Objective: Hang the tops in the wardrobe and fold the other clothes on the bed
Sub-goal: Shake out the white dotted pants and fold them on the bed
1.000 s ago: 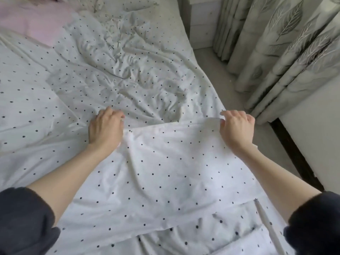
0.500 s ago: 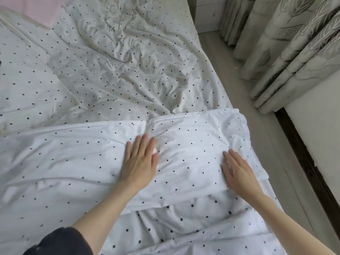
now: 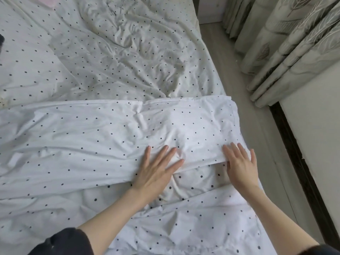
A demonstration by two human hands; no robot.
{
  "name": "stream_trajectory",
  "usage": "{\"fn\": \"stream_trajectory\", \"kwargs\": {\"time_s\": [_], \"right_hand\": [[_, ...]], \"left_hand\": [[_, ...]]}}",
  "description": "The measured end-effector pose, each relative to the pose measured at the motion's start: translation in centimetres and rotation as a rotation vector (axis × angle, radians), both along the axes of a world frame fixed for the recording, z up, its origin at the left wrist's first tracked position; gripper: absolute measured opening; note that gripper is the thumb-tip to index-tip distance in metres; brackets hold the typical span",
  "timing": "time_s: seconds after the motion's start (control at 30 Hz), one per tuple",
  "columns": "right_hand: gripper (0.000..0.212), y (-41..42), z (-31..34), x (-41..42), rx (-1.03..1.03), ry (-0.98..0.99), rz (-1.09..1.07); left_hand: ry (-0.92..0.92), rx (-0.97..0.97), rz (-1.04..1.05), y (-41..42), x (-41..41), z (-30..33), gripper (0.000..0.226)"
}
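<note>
We have both hands flat on the dotted cloth [image 3: 114, 137], a white piece w/ small black dots folded over into a wide band across the bed [image 3: 128, 57]. Our left hand [image 3: 156, 172] lies palm down w/ fingers spread, pressing the near edge of the fold; our right hand [image 3: 241, 166] does the same at the right end, just beside the bed's side, fingers straight — neither one grips anything.

The cloth looks thin, light and soft — prob. cotton. It creases easily, as the ripples round the left hand suggest, and has no stiffness of its own, so it will sag wherever it isn't held. It shouldn't be slippery on the sheet, which has the same dotted print, so the edges are hard to pick out. Nothing fragile here.

For the next fold we'd judge the best hold is a pinch at the two corners of the hemmed right end [image 3: 233, 115], or along the near edge w/ hands well apart, keeping it taut so the layers don't slide off each other. Smoothing w/ flat palms first should help.
</note>
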State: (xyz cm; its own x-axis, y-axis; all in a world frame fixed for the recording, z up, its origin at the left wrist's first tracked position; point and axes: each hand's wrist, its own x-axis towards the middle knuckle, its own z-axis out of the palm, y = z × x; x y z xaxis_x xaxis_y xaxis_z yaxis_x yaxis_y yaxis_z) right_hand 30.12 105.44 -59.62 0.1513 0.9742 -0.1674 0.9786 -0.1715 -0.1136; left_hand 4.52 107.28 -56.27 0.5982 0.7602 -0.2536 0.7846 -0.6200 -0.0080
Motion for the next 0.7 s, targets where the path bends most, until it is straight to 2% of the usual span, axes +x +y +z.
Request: {"fn": "stream_trajectory", "kwargs": {"time_s": [0.1, 0.2, 0.3, 0.4, 0.5, 0.63, 0.7], "right_hand": [[0.049, -1.1, 1.7, 0.7, 0.199, -0.016, 0.009], [0.041, -2.5, 2.4, 1.3, 0.077, -0.036, -0.023], [0.048, -5.2, 2.7, 0.8, -0.068, 0.062, -0.142], [0.048, -8.8, 3.1, -1.7, 0.02, 0.136, 0.022], [0.062, -12.5, 3.1, -5.1, -0.004, 0.151, 0.231], [0.095, -15.6, 3.2, -8.0, -0.202, 0.07, 0.361], [0.109, -16.2, 3.6, -9.1, -0.231, 0.048, 0.398]], "left_hand": [[-0.083, 0.025, 0.05, -0.6, 0.2, 0.2, 0.091], [-0.028, -0.018, 0.03, -1.7, 0.5, 0.2, 0.092], [-0.01, -0.128, 0.121, -4.0, 0.6, -0.3, 0.077], [-0.173, -0.087, 0.13, -7.1, 0.7, 0.7, 0.059], [-0.24, -0.088, 0.105, -10.6, -0.7, 1.2, 0.052], [-0.118, -0.161, 0.095, -14.2, -4.6, 2.1, 0.061], [-0.065, -0.171, 0.099, -15.4, -7.1, 2.7, 0.061]]}}
